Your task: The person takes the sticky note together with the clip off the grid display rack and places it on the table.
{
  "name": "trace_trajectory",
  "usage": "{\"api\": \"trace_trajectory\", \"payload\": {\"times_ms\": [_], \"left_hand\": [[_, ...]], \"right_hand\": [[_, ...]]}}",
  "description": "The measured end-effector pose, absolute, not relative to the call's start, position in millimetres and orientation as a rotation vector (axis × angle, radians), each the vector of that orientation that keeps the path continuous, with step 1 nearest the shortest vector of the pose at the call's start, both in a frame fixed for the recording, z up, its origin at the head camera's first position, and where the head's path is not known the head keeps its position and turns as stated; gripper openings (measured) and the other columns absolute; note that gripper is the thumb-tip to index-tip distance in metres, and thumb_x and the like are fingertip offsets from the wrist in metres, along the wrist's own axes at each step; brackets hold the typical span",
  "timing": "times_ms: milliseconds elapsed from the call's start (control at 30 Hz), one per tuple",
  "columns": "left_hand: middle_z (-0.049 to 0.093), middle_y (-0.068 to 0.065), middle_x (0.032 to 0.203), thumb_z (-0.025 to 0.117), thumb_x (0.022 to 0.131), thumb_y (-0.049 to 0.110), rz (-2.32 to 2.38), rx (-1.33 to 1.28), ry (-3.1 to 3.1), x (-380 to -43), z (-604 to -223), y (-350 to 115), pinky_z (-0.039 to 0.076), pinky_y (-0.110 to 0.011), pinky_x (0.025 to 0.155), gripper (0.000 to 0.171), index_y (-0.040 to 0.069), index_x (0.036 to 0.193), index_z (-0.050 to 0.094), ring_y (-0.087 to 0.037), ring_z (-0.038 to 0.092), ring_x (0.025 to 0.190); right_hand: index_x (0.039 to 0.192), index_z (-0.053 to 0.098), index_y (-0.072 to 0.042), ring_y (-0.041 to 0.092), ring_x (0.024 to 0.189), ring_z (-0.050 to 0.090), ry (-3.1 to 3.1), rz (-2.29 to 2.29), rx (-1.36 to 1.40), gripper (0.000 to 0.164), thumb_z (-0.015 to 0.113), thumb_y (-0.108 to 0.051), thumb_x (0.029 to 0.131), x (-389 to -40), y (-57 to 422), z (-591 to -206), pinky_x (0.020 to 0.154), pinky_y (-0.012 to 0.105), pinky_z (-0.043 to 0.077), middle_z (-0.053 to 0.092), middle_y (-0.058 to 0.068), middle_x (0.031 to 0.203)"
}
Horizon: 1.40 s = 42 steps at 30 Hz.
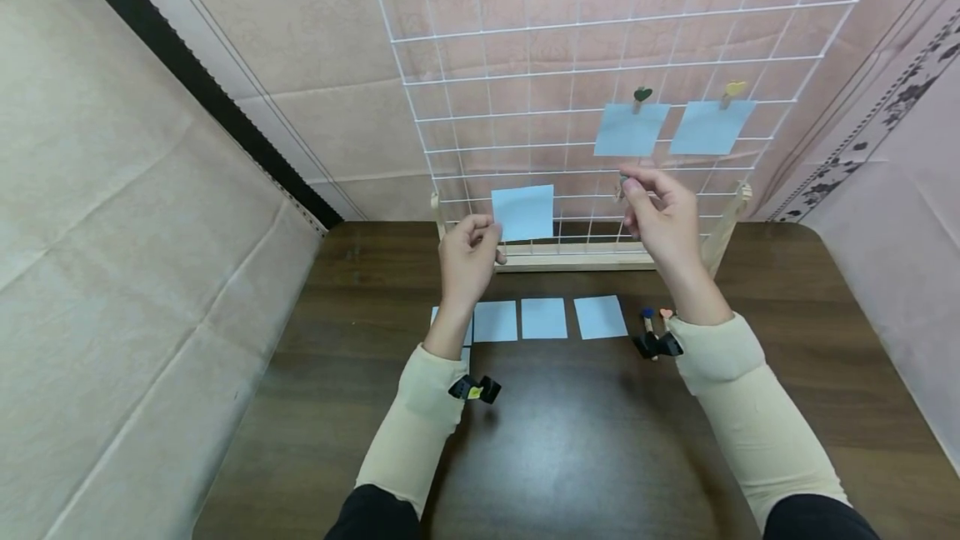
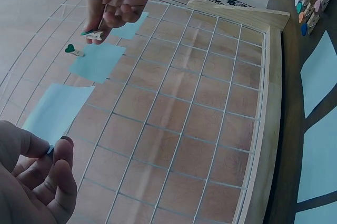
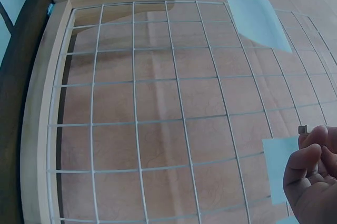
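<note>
My left hand [image 1: 467, 261] pinches a light blue paper square [image 1: 525, 212] by its lower left corner, in front of the white wire grid [image 1: 491, 77]. Between thumb and fingertips, my right hand [image 1: 670, 219] holds a small wooden clothespin [image 2: 93, 35] with some green on it. Just above that hand, two blue squares hang on the grid. One is the left square [image 1: 630, 132], under a clothespin with a dark green heart [image 1: 642, 94]; the other is the right square [image 1: 711, 128], under a yellow heart clothespin [image 1: 733, 90].
On the brown table [image 1: 555, 440] lies a row of blue squares [image 1: 543, 319], partly hidden by my left arm. Several heart clothespins [image 2: 309, 13] lie at the row's right end. The grid stands in a wooden base [image 1: 577, 262] at the table's back. Fabric walls [image 1: 135, 190] surround the table.
</note>
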State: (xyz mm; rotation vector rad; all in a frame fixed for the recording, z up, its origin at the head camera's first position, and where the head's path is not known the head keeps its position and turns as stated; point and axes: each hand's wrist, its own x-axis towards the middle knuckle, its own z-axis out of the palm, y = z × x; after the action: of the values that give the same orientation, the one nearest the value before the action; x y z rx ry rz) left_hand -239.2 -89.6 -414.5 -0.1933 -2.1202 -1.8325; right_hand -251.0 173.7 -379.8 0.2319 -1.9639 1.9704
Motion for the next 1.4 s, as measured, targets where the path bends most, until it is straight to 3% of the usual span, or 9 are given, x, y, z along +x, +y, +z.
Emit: {"api": "trace_trajectory", "payload": {"times_ms": [100,267,333,400,700,1100,1400], "left_hand": [[0.078,-0.015,0.093,0.062,0.103,0.009,-1.841,-0.174,-2.119,-235,-417,-91,0.047,-0.021,0.046,0.02,-0.004,0.114,0.073,-0.022,0.066,0.057],[0.078,-0.017,0.092,0.063,0.102,0.008,-1.857,-0.14,-2.125,-228,-423,-96,0.051,-0.021,0.049,0.021,-0.005,0.115,0.073,-0.019,0.066,0.056],[0.077,-0.019,0.092,0.063,0.102,0.008,-1.841,-0.142,-2.134,-226,-426,-99,0.052,-0.022,0.05,0.021,-0.005,0.115,0.073,-0.01,0.063,0.055],[0.076,-0.02,0.09,0.063,0.103,0.009,-1.824,-0.139,-2.143,-224,-429,-102,0.051,-0.022,0.05,0.021,-0.004,0.115,0.074,-0.011,0.064,0.055],[0.077,-0.016,0.087,0.064,0.102,0.008,-1.818,-0.106,-2.157,-214,-443,-109,0.047,-0.02,0.047,0.018,-0.003,0.112,0.075,-0.032,0.067,0.058],[0.077,-0.014,0.083,0.066,0.101,0.007,-1.823,-0.022,-2.168,-203,-459,-117,0.047,-0.021,0.046,0.015,-0.002,0.108,0.077,-0.014,0.064,0.053],[0.078,-0.012,0.085,0.066,0.101,0.007,-1.831,0.016,-2.187,-198,-469,-124,0.046,-0.02,0.045,0.016,-0.002,0.109,0.077,-0.014,0.065,0.053]], "right_hand": [[0.127,0.073,-0.002,0.008,0.059,0.055,-1.961,1.954,0.229,0.026,0.063,-0.014,0.107,-248,177,-384,0.049,0.017,0.046,0.065,0.004,0.09],[0.13,0.071,-0.002,0.007,0.059,0.055,-1.946,1.955,0.212,0.027,0.063,-0.009,0.106,-245,181,-391,0.049,0.016,0.046,0.066,0.001,0.098],[0.128,0.071,-0.002,0.007,0.058,0.055,-1.913,1.993,0.199,0.024,0.063,-0.007,0.105,-244,182,-393,0.048,0.016,0.045,0.067,0.001,0.099],[0.123,0.072,-0.003,0.007,0.058,0.055,-1.884,2.035,0.185,0.02,0.064,-0.006,0.105,-241,184,-395,0.048,0.016,0.045,0.067,0.002,0.1],[0.114,0.075,-0.007,0.009,0.06,0.055,-1.885,2.074,0.12,0.013,0.069,-0.011,0.103,-228,197,-410,0.05,0.018,0.047,0.069,0.001,0.092],[0.117,0.075,-0.005,0.009,0.061,0.057,-1.997,2.049,0.022,0.018,0.071,-0.014,0.103,-215,208,-433,0.051,0.017,0.049,0.072,-0.004,0.09],[0.117,0.072,-0.011,0.007,0.062,0.058,-2.023,2.084,-0.091,0.015,0.07,-0.015,0.103,-207,213,-451,0.05,0.017,0.048,0.075,-0.007,0.096]]}}
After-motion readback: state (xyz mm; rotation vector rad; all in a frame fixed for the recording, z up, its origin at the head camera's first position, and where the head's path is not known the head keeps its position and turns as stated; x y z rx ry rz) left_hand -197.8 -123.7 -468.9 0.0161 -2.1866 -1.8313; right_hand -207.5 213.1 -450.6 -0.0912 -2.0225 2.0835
